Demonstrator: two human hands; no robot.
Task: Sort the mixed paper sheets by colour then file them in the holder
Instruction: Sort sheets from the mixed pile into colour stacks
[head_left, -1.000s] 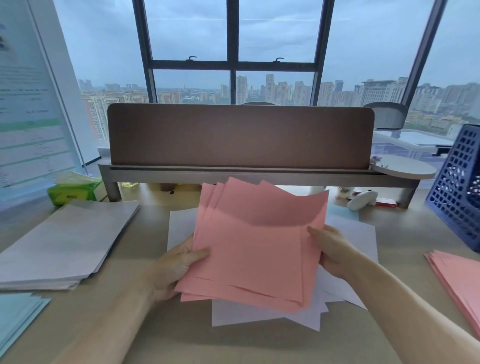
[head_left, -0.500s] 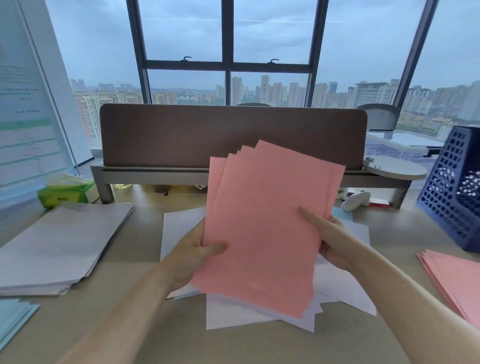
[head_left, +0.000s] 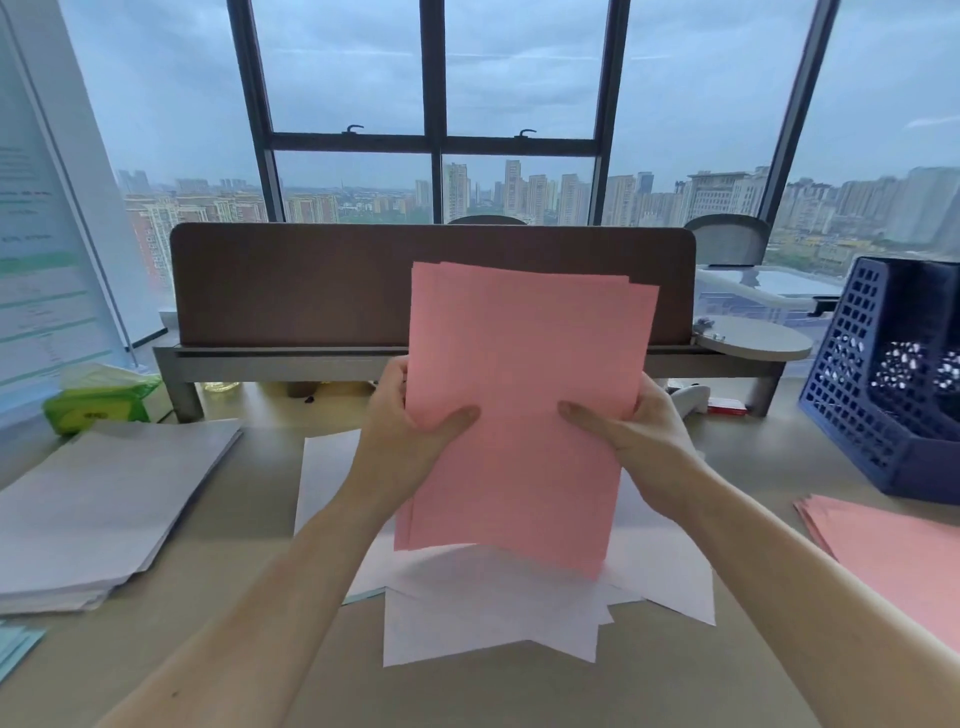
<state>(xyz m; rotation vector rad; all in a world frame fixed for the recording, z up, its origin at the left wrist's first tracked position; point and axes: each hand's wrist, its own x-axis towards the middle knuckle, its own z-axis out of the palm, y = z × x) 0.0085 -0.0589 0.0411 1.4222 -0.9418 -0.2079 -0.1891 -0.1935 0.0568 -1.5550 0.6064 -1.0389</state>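
I hold a bundle of pink sheets (head_left: 524, 395) upright above the desk's middle. My left hand (head_left: 410, 431) grips its left edge and my right hand (head_left: 628, 431) grips its right edge, thumbs on the front. Below it lies a loose heap of white sheets (head_left: 498, 618) with a bit of blue paper showing at its left. A stack of white paper (head_left: 98, 499) lies at the left. A pink stack (head_left: 893, 556) lies at the right edge. The dark blue mesh file holder (head_left: 883, 384) stands at the far right.
A brown partition screen (head_left: 291, 286) on a grey shelf runs across the back of the desk. A green tissue pack (head_left: 98, 400) sits at the back left. Blue sheets (head_left: 15, 644) peek in at the lower left edge. A white object and a red item lie under the shelf's right end.
The pink sheets went from fanned and tilted over the desk to upright and squared together. Both hands rose and moved in to grip the bundle's side edges.
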